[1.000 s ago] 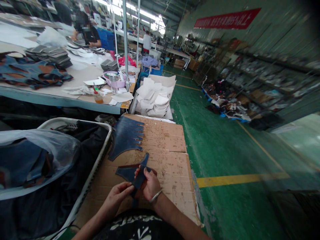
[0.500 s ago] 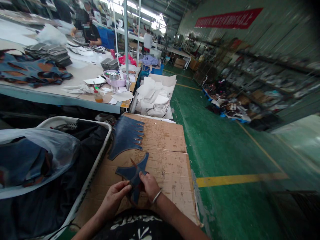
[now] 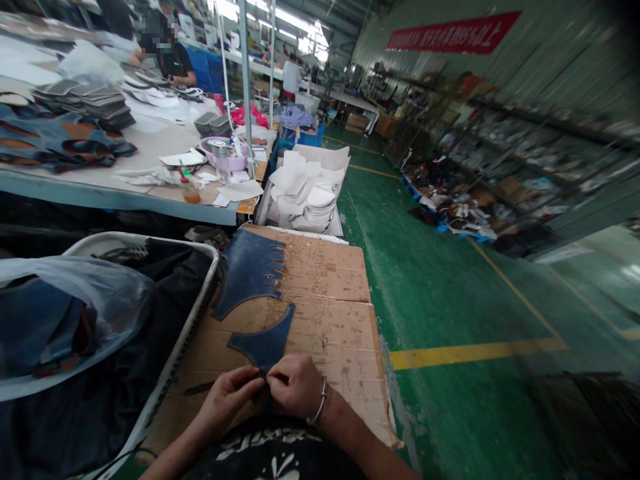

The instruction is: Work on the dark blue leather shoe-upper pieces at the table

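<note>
The left hand [image 3: 231, 395] and right hand [image 3: 294, 385] are together pinching the near tip of 1 dark-blue curved leather piece [image 3: 263, 343], apparently pinning it flat on the brown cardboard sheet [image 3: 330, 320].

On the cardboard sheet [image 3: 325, 313] lie two sets of dark blue cut pieces: one fanned stack [image 3: 250, 270] at its far end and one single curved piece [image 3: 263, 343] nearer (its near tip pinched by two hands, left hand [image 3: 230, 397] and right hand [image 3: 295, 383]). Left of the cardboard stands one white-rimmed bin [image 3: 197, 313]; beyond it, one box of white pieces [image 3: 307, 193].
</note>
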`<state>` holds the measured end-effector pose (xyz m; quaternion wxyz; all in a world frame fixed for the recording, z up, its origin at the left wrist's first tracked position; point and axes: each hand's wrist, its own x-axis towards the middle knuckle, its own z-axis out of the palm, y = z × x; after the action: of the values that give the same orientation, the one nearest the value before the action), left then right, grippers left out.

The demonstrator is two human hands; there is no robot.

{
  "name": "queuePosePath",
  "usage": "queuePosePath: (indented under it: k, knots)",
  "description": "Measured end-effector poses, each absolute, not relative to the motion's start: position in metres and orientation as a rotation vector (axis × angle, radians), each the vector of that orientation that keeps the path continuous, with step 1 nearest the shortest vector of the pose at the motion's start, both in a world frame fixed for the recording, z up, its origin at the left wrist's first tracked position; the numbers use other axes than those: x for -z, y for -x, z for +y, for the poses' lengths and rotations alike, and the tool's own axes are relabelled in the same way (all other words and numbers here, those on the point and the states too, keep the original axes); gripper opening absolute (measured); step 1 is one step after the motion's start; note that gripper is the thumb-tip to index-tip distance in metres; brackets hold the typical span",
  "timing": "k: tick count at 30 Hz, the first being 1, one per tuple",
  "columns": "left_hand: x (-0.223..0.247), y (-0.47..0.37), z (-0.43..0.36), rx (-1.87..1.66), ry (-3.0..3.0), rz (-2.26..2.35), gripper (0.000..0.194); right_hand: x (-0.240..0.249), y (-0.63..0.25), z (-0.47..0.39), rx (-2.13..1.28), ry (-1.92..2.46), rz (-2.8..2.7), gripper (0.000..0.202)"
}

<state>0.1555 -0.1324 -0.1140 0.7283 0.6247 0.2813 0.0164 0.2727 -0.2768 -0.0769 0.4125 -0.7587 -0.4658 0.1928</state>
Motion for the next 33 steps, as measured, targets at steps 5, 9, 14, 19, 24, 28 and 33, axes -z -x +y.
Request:
queuePosePath:
  k: [5, 9, 14, 19, 24, 28, 33]
  knots:
    - [0.11, -0.156, -0.133, 0.026, -1.453, 0.608, 0.033, 0.084, -0.275, -0.273, -0.522, 1.994, -1.194, 0.022]
    - [0.105, -0.157, -0.134, 0.052, -1.497, 0.612, 0.03, 0.087, -0.273, -0.27, -0.526, 2.038, -1.141, 0.019]
    - [0.106, -0.159, -0.136, 0.068, -1.353, 0.666, 0.024, 0.095, -0.27, -0.267, -0.684, 2.013, -0.871, 0.013]
    - [0.11, -0.159, -0.138, -0.048, -1.178, 0.77, 0.019, 0.119, -0.265, -0.262, -0.925, 1.851, -0.414, 0.013]
    - [0.103, -0.163, -0.146, -0.22, -1.072, 0.819, 0.02, 0.137, -0.26, -0.261, -0.805, 1.876, -0.439, 0.031]
    - [0.108, -0.164, -0.148, -0.243, -1.052, 0.799, 0.018, 0.131, -0.259, -0.258, -0.914, 1.839, -0.452, 0.033]
    - [0.128, -0.154, -0.144, -0.2, -0.987, 0.777, 0.025, 0.115, -0.26, -0.25, -0.781, 1.879, -0.526, 0.025]
